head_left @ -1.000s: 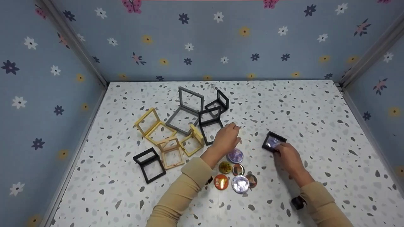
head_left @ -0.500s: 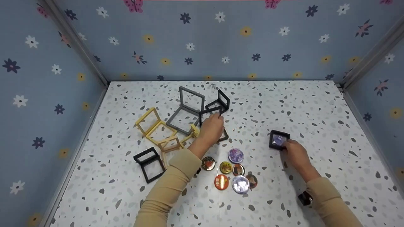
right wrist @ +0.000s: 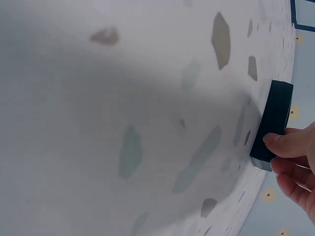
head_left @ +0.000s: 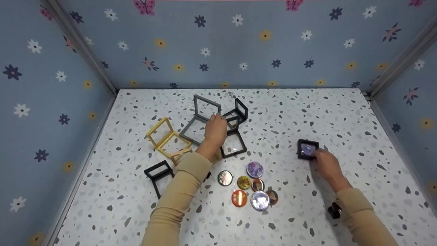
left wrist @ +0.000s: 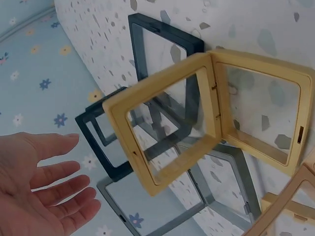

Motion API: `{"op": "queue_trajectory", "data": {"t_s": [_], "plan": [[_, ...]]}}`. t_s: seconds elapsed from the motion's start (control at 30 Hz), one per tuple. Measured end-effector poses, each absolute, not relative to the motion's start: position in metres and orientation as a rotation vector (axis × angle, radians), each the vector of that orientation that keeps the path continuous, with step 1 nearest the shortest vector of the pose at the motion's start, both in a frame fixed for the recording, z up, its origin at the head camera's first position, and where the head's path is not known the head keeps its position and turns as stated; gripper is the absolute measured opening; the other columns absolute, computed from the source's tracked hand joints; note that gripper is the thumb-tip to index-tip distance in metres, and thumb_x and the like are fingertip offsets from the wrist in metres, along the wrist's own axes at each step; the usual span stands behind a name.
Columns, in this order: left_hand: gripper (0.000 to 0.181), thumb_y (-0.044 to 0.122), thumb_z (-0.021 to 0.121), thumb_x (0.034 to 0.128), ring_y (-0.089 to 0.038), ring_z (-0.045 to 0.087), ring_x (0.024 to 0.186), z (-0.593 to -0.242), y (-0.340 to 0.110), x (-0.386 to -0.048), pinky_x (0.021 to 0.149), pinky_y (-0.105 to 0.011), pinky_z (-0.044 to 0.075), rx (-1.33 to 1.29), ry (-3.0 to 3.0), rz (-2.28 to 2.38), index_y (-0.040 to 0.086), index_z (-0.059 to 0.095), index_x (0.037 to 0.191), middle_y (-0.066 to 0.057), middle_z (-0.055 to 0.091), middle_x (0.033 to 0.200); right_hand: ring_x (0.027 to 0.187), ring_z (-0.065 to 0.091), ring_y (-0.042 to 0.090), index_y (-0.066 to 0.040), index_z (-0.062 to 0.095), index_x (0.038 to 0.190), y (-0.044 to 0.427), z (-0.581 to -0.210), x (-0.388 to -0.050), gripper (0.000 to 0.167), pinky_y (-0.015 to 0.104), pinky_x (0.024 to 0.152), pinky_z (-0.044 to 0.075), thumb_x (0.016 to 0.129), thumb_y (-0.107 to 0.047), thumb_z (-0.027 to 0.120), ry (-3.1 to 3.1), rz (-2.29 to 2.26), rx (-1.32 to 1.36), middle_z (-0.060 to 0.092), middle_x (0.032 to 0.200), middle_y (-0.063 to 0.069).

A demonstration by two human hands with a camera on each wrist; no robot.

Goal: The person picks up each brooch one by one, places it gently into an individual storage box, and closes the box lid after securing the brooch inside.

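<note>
In the head view my left hand (head_left: 215, 131) is over the hinged display frames, in front of the grey frame (head_left: 187, 130) and beside a black frame (head_left: 243, 143). The left wrist view shows its fingers loosely bent, holding nothing, near an open yellow frame (left wrist: 215, 93). My right hand (head_left: 328, 165) pinches the edge of a small closed black display frame (head_left: 299, 149) with a purple round badge (head_left: 308, 149) behind its clear window. From the right wrist view, thumb and fingers grip that black frame (right wrist: 275, 113) by its side, close to the tabletop.
Several round badges lie mid-table, among them a purple one (head_left: 255, 169), an orange one (head_left: 239, 198) and a silvery one (head_left: 260, 200). Another yellow frame (head_left: 158, 150), a black frame (head_left: 157, 171) and a small black frame (head_left: 241, 108) stand open. A flowered wall (head_left: 218, 41) borders the table.
My left hand has moved left from above the badges, past the black frame, towards the grey frame. My right hand has shifted right with the closed black frame, turning it slightly.
</note>
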State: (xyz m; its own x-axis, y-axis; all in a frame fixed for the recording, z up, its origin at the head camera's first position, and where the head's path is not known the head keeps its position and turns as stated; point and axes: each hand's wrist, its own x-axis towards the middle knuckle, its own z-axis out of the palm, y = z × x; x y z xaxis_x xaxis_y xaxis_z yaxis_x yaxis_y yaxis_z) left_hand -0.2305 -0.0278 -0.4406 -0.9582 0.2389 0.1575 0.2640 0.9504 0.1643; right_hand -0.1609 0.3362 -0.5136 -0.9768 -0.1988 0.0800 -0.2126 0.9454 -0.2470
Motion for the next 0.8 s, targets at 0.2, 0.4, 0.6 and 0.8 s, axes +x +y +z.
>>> {"op": "queue_trajectory", "data": {"t_s": [0.2,0.4,0.6,0.8], "plan": [[0.021,0.005,0.053,0.0863,-0.029,0.052,0.095,-0.446,-0.032,-0.238,0.076,-0.038,0.046,-0.324,-3.001,-0.298,-0.005,0.06,0.104,-0.017,0.055,0.104,0.092,0.052,0.042,0.007,0.063,0.094,0.346,-0.515,-0.166,0.017,0.05,0.08,0.041,0.081,0.01,0.052,-3.061,0.409,0.275,0.057,0.098,0.027],[0.02,0.005,0.053,0.086,-0.029,0.055,0.092,-0.448,-0.034,-0.242,0.073,-0.038,0.048,-0.318,-3.03,-0.331,-0.006,0.061,0.101,-0.017,0.058,0.099,0.09,0.052,0.043,0.008,0.063,0.092,0.355,-0.513,-0.174,0.016,0.051,0.077,0.041,0.08,0.011,0.052,-3.06,0.363,0.275,0.057,0.096,0.027],[0.019,0.006,0.054,0.0862,-0.029,0.058,0.088,-0.451,-0.035,-0.247,0.071,-0.037,0.049,-0.284,-3.071,-0.374,-0.006,0.062,0.099,-0.017,0.059,0.095,0.081,0.055,0.042,0.009,0.064,0.085,0.362,-0.514,-0.182,0.014,0.05,0.071,0.043,0.078,0.013,0.052,-3.025,0.292,0.294,0.058,0.086,0.026],[0.017,-0.003,0.048,0.0873,-0.029,0.06,0.084,-0.453,-0.035,-0.249,0.068,-0.037,0.05,-0.271,-3.087,-0.42,-0.005,0.063,0.094,-0.017,0.06,0.092,0.076,0.055,0.041,0.009,0.063,0.081,0.367,-0.513,-0.19,0.012,0.049,0.067,0.043,0.077,0.012,0.052,-3.006,0.287,0.263,0.058,0.082,0.025]]}}
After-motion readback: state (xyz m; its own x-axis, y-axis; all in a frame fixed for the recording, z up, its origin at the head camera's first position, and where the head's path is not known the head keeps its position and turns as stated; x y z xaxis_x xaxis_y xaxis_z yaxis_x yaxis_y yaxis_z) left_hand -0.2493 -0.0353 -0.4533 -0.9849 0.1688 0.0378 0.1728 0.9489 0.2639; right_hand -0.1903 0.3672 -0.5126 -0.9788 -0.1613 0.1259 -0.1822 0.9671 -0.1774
